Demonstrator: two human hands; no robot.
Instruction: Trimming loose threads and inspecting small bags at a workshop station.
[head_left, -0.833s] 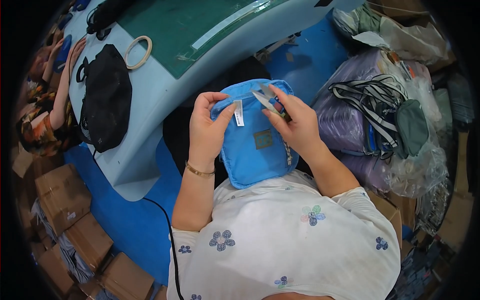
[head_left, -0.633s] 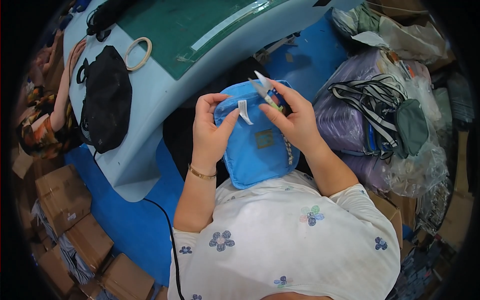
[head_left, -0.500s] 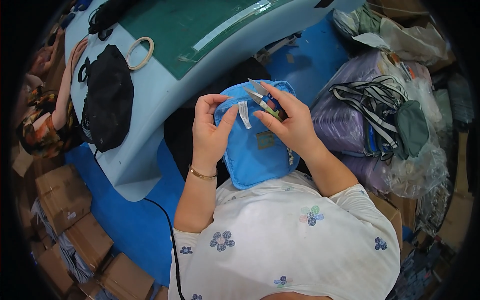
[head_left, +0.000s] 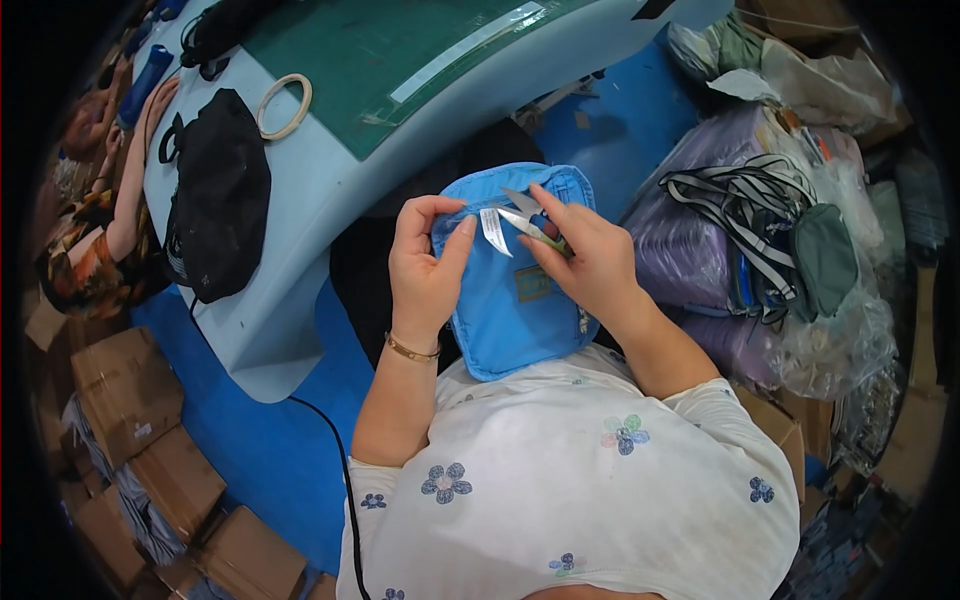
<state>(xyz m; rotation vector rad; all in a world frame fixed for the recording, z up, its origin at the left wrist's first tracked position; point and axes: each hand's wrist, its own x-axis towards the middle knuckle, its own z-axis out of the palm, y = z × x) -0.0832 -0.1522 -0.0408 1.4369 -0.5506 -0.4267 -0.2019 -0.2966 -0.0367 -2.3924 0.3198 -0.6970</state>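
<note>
A blue floor [head_left: 280,440] spreads across my remote view. At upper left I see a pale blue bench [head_left: 250,320] with a curved edge, a green mat [head_left: 330,80] on its top. Brown cardboard boxes [head_left: 130,385] stack up at lower left; a purple, plastic-wrapped bundle [head_left: 685,250] sits right.

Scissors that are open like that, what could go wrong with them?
The open scissors in the right hand point toward the left hand, so a slip might poke its thumb. Their blades lie over the blue bag, so they could nick its cloth. The white tag is close to the tips and might get snipped.
</note>
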